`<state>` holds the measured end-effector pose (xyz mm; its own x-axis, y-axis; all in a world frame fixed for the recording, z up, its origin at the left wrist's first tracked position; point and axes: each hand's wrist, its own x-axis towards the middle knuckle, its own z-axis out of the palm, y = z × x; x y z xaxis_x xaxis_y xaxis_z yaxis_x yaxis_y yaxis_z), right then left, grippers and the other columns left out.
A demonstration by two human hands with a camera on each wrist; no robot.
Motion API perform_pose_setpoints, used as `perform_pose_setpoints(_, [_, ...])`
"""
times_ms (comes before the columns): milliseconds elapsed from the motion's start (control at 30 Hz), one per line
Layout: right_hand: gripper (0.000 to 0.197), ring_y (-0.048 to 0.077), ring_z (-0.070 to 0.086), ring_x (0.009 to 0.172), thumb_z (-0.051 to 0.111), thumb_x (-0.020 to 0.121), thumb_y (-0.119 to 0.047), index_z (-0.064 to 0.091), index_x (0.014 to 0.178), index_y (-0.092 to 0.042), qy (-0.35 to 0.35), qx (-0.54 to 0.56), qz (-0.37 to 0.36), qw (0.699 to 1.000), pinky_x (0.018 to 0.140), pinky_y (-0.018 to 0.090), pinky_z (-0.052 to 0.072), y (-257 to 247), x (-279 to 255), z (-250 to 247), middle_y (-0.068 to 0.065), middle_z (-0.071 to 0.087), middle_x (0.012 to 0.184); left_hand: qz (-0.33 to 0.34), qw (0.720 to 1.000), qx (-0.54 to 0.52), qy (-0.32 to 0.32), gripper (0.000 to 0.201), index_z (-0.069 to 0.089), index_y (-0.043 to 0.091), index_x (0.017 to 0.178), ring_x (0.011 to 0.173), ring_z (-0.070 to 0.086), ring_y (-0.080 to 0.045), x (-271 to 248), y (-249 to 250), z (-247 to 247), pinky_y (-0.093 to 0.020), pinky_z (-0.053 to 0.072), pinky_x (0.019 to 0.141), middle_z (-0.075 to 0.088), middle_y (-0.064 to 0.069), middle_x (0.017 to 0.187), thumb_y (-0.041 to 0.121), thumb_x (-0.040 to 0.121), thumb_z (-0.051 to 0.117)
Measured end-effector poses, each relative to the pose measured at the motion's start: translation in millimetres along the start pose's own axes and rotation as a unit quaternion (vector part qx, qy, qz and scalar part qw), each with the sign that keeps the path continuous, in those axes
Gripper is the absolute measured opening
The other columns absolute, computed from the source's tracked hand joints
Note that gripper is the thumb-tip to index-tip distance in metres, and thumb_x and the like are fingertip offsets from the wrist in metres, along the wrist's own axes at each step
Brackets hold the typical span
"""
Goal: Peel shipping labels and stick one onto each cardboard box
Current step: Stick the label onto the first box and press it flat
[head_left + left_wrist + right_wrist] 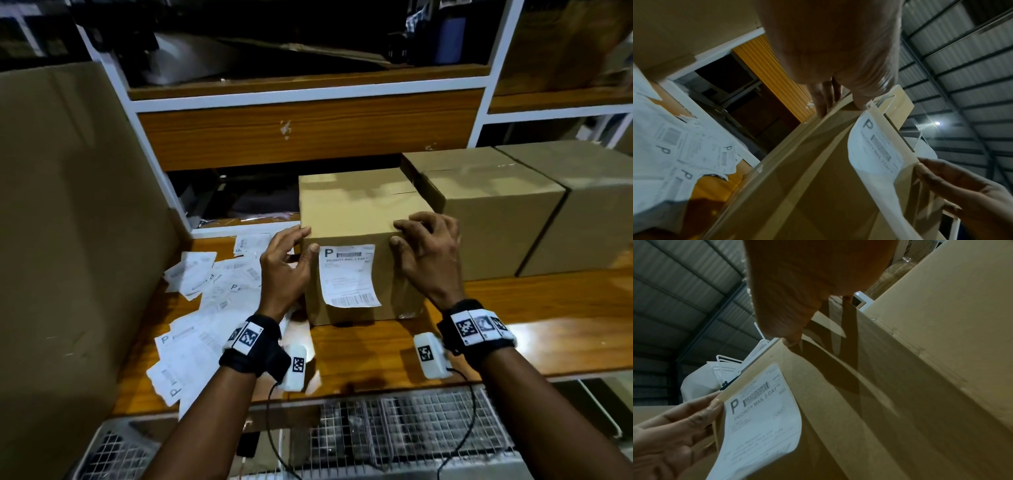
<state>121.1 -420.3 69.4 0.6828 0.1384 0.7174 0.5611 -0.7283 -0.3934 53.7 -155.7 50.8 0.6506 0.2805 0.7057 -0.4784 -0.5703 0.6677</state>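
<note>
Cardboard hems me in: a tall sheet (68, 240) stands at my left, two more boxes (513, 205) crowd the right, and a shelf (301, 133) overhangs the back, leaving free desk (376, 346) only at the near edge. My left hand (286, 270) holds the box (356, 212) at its upper left corner, fingers (301, 233) loosely curved on the top edge, thumb on the front face beside the label (349, 274). My right hand (428, 253) grips the upper right corner, fingers bent over the top. The label's lower edge curls off the box. Loose labels (205, 308) litter the desk at left.
</note>
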Motion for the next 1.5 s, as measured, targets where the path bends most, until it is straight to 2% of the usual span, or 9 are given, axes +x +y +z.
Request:
perform_pose_setpoints(167, [0.049,0.031,0.039,0.131,0.06,0.091,-0.058,0.066,0.125,-0.022,0.012,-0.038,-0.013,0.999,0.106,0.061,0.036,-3,-19,-3,0.01,0.053,0.136,0.026,0.999,0.016,-0.027,0.03,0.067,0.009,0.127,0.127,0.058,-0.019,-15,7,-3,-0.043,0.057,0.096,0.062,-0.008,0.135,0.016,0.098,0.068])
perform_pose_setpoints(267, [0.068,0.033,0.032,0.143,0.061,0.082,-0.076,0.057,0.128,-0.026,0.005,-0.088,-0.019,0.996,0.117,0.056,0.02,-12,-23,8,0.011,0.039,0.154,-0.002,0.998,0.01,-0.062,0.03,0.059,0.016,0.133,0.142,0.045,-0.012,-14,12,-1,-0.032,0.042,0.114,0.049,-0.001,0.153,0.024,0.104,0.055])
perform_pose_setpoints(367, [0.079,0.035,0.032,0.145,0.056,0.077,-0.086,0.054,0.129,-0.026,-0.005,-0.094,-0.027,0.995,0.119,0.058,0.019,-24,-20,22,0.013,0.036,0.158,-0.041,0.995,-0.028,-0.086,0.04,0.051,0.016,0.145,0.137,0.045,0.006,-13,14,-1,-0.025,0.043,0.111,0.049,0.016,0.15,0.027,0.108,0.044])
perform_pose_setpoints(500, [0.085,0.033,0.043,0.137,0.046,0.077,-0.093,0.058,0.121,-0.022,-0.01,-0.082,-0.041,0.996,0.12,0.057,0.02,-42,-14,34,0.01,0.051,0.141,-0.063,0.99,-0.083,-0.096,0.036,0.052,0.008,0.143,0.138,0.047,0.0,-11,12,-4,-0.013,0.038,0.108,0.054,0.009,0.149,0.017,0.111,0.038])
perform_pose_setpoints(667, [0.08,0.03,0.052,0.105,0.056,0.074,-0.091,0.062,0.104,-0.017,0.012,-0.083,-0.049,0.995,0.107,0.049,0.032,-46,-6,31,0.008,0.06,0.108,-0.068,0.989,-0.096,-0.089,0.037,0.052,0.007,0.142,0.138,0.047,0.003,-12,10,-2,-0.01,0.037,0.106,0.055,0.014,0.146,0.018,0.111,0.035])
perform_pose_setpoints(767, [0.073,0.031,0.051,0.1,0.053,0.08,-0.086,0.064,0.103,-0.018,-0.006,-0.092,-0.051,0.994,0.099,0.047,0.034,-44,-3,26,0.008,0.06,0.105,-0.073,0.989,-0.101,-0.079,0.038,0.05,0.007,0.143,0.139,0.048,-0.004,-13,11,2,-0.021,0.041,0.111,0.054,0.008,0.149,0.02,0.111,0.035])
perform_pose_setpoints(1000, [0.039,0.032,0.054,0.121,0.059,0.099,-0.044,0.068,0.126,-0.017,-0.021,-0.034,-0.114,0.993,0.108,0.047,0.03,-15,-6,20,0.009,0.065,0.132,-0.076,0.995,-0.025,-0.054,0.05,0.049,0.016,0.136,0.132,0.051,-0.002,-16,18,12,-0.034,0.05,0.105,0.051,0.013,0.147,0.05,0.1,0.052])
perform_pose_setpoints(1267, [0.062,0.033,0.045,0.132,0.043,0.095,-0.068,0.058,0.135,-0.023,-0.023,-0.083,-0.09,0.992,0.113,0.047,0.021,2,-11,16,0.011,0.053,0.141,-0.049,0.996,0.072,-0.014,0.093,0.046,0.019,0.14,0.12,0.051,-0.004,-13,25,26,-0.003,0.04,0.088,0.056,0.002,0.139,0.069,0.068,0.078])
perform_pose_setpoints(1500, [0.056,0.029,0.042,0.127,0.056,0.093,-0.063,0.06,0.132,-0.023,0.015,-0.087,-0.084,0.993,0.112,0.047,0.022,1,-11,22,0.01,0.057,0.135,-0.03,0.995,0.091,-0.005,0.071,0.049,0.021,0.128,0.118,0.055,-0.004,-10,19,21,-0.021,0.052,0.087,0.06,0.002,0.138,0.065,0.078,0.074])
